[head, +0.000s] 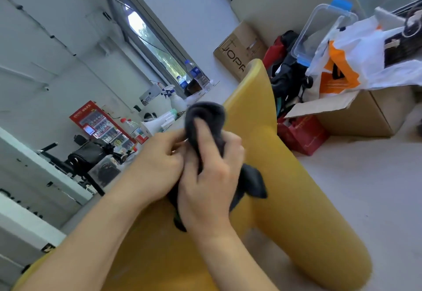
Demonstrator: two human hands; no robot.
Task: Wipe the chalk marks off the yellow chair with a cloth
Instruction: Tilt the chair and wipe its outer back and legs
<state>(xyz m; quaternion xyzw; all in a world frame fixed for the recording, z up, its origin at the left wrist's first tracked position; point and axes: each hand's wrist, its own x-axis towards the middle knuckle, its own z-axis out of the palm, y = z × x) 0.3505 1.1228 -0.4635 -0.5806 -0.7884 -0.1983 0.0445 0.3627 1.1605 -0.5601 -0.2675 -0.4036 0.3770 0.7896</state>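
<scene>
The yellow chair (285, 176) fills the lower middle of the tilted head view, its curved back rising toward the centre top. Both hands hold a dark grey cloth (206, 117) just above the seat. My left hand (157, 163) pinches the cloth's left side. My right hand (210, 183) is wrapped around its middle, thumb pressed on the bunched top. A loose corner of the cloth (255, 183) hangs to the right against the chair. Faint pale smudges show on the seat (127, 268) between my forearms; I cannot tell whether they are chalk.
An open cardboard box (365, 112) with bags and a clear plastic container (319, 30) stands right of the chair. A red bag (303, 135) sits on the floor beside it. A cluttered table (159, 119) with bottles and a spray bottle lies behind. Bare floor (365, 188) stretches to the right.
</scene>
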